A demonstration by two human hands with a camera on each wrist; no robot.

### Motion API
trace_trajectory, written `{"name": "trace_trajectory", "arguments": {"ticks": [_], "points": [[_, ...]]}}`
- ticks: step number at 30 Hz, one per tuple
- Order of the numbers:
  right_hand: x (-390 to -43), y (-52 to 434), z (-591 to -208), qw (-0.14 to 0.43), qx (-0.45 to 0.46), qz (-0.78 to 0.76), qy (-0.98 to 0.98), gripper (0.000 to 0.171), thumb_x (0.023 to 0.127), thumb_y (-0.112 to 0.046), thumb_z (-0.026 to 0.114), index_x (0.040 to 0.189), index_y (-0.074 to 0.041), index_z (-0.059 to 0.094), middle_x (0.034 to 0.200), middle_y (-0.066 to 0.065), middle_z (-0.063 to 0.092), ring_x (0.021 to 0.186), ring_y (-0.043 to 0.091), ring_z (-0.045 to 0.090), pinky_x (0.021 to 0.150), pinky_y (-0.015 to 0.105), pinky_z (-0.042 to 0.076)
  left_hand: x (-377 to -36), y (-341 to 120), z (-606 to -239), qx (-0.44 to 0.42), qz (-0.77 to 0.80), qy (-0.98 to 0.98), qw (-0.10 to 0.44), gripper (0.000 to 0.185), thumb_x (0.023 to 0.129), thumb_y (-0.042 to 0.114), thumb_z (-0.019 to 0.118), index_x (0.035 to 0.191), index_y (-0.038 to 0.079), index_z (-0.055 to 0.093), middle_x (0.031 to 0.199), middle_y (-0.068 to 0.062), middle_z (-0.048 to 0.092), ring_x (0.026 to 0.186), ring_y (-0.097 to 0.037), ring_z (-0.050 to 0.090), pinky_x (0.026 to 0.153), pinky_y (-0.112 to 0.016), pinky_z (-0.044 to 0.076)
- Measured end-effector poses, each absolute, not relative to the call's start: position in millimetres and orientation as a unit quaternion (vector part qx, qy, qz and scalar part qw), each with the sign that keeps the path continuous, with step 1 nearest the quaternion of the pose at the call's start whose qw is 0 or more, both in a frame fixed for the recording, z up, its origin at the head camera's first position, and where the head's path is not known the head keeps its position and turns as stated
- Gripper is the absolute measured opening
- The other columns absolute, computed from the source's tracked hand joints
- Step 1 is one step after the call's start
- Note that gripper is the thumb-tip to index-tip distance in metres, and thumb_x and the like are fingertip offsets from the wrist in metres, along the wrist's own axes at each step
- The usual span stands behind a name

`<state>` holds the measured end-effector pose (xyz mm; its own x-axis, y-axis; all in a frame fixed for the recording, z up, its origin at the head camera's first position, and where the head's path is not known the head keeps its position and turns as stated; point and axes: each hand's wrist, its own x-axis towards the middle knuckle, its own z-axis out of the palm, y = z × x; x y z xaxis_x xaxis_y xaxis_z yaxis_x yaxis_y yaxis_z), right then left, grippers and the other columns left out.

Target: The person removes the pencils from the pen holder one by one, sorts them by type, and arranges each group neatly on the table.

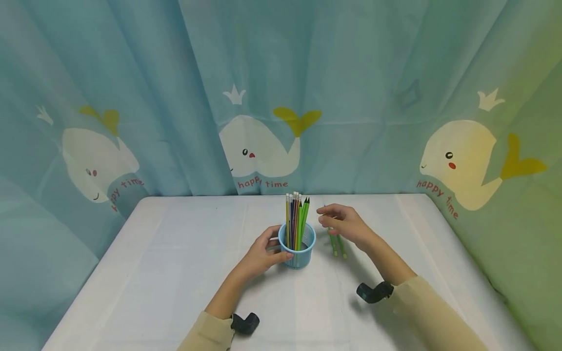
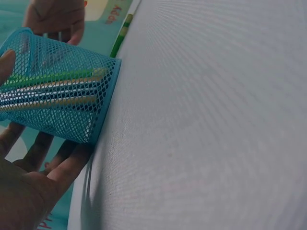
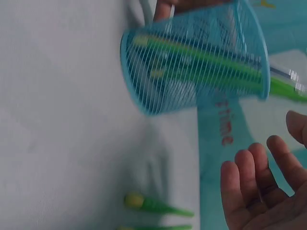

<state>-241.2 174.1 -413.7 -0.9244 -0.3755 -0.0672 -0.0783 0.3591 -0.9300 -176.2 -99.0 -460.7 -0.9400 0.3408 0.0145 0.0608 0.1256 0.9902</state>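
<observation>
Here, the left hand (image 1: pixel 260 254) is gripping the mesh pencil cup (image 1: pixel 303 261), probably steadying it; the right hand (image 1: pixel 344 223), empty fingers parted, is hovering above loose green pencils (image 1: pixel 341 246).

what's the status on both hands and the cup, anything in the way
Left hand grips blue mesh cup, pencils standing inside. Right hand empty, above two loose green pencils. No obstruction seen between right hand and cup.

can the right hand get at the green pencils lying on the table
Probably yes: the right hand is empty and raised close to the green pencils, with nothing visible between. The blue mesh cup is to their left, held by the left hand, so it seems out of the way.
</observation>
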Motion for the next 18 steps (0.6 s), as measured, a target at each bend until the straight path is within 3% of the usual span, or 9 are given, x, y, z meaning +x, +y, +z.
{"name": "trace_trajectory", "arguments": {"ticks": [7,14,18], "points": [[-233.2,154.0,-410.7,0.115,-0.199,-0.518,0.824,0.040,0.099,-0.034,0.062,0.127,-0.006,0.064,0.126,0.015,0.065,0.107,0.025,0.065,0.083,0.039,0.060,-176.3,-99.0,-461.3,0.135,0.646,0.744,0.108,0.072,0.086,0.017,0.079,0.147,0.010,0.041,0.145,-0.017,0.048,0.132,-0.038,0.051,0.107,-0.049,0.047],[-230.6,144.4,-410.2,0.110,-0.204,-0.517,0.824,0.032,0.100,-0.028,0.062,0.120,-0.003,0.066,0.117,0.018,0.068,0.107,0.038,0.065,0.085,0.047,0.060,-175.5,-99.3,-461.4,0.140,0.646,0.742,0.108,0.072,0.086,0.017,0.079,0.147,0.011,0.041,0.145,-0.016,0.048,0.132,-0.038,0.051,0.108,-0.050,0.046],[-230.2,140.0,-408.8,0.103,-0.205,-0.517,0.825,0.028,0.099,-0.022,0.064,0.117,-0.002,0.067,0.115,0.017,0.068,0.102,0.034,0.065,0.083,0.048,0.060,-174.8,-98.7,-460.7,0.140,0.645,0.743,0.107,0.072,0.087,0.017,0.079,0.148,0.011,0.041,0.146,-0.017,0.047,0.132,-0.038,0.051,0.108,-0.050,0.046]]}}
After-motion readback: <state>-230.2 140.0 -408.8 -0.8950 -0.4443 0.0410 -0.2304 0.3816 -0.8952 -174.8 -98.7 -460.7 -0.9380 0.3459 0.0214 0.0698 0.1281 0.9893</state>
